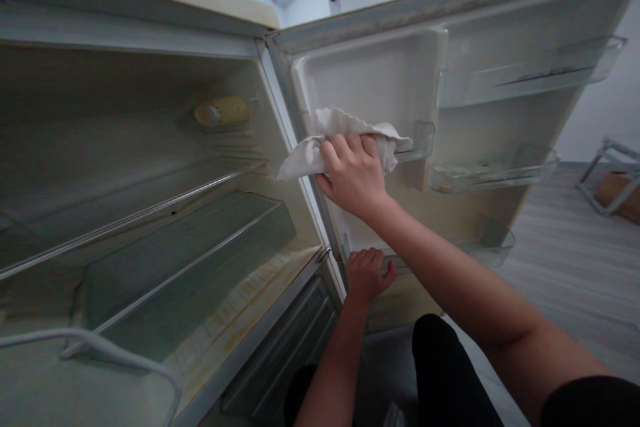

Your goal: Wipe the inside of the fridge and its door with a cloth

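A crumpled white cloth (345, 123) with a wavy edge is under my right hand (354, 170), whose fingers are closed over it. The hand and cloth are at the middle door shelf (424, 140) of an open fridge, near the hinge side. Part of that clear shelf is hidden behind them. Lower down, my left hand (369, 273) has its fingers curled over the rim of the bottom door shelf (487, 250). The white inner panel of the fridge door (375, 73) rises behind both hands.
Left of the door is the fridge interior, with a glass shelf (125, 223), a clear drawer (200, 280) and a yellowed lamp cover (223, 111). A white wire (100, 357) curves at lower left. More clear door shelves (525, 80) are at right. A metal frame (605, 177) stands on the floor.
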A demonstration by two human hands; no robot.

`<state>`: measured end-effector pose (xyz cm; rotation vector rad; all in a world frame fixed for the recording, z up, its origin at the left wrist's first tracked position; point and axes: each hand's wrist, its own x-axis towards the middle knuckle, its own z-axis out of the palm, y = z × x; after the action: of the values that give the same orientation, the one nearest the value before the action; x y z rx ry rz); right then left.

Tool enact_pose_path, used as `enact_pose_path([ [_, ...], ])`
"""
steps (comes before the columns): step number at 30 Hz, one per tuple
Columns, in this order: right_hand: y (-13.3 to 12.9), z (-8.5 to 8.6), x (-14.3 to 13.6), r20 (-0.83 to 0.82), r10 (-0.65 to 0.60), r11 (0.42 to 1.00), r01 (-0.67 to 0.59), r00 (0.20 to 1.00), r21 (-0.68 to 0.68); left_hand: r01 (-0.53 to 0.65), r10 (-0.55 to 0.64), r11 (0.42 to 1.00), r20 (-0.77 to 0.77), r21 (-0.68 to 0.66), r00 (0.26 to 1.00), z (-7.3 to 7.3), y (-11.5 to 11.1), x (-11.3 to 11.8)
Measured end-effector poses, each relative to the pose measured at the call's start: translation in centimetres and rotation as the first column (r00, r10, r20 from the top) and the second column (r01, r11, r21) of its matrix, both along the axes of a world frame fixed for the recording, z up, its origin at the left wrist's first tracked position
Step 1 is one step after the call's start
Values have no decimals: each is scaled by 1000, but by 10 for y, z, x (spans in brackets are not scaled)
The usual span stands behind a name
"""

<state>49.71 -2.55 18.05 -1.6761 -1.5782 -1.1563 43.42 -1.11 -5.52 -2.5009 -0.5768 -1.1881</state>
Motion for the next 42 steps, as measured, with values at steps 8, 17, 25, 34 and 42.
enact_pose_path([
  [8, -27, 5, 44, 150, 23, 995, -8, 988, -104, 31, -32, 999, -29, -23, 999, 3, 0, -3],
  [17, -60, -2, 113, 20, -74, 997, 74, 997, -30, 9, -11, 998, -30, -60, 1000, 2, -1, 11],
  [25, -34, -11, 72, -98, -144, 977, 157, 985, 147, 3, -9, 994, -48, -113, 999, 3, -3, 12],
  [34, -5, -7, -5, -152, -10, 997, 22, 988, 77, 21, -24, 996, -32, -91, 999, 3, -2, 0],
  [42, -9, -5, -7, -84, 48, 999, -48, 995, 2, 27, -29, 998, -27, -60, 999, 2, 1, -13],
])
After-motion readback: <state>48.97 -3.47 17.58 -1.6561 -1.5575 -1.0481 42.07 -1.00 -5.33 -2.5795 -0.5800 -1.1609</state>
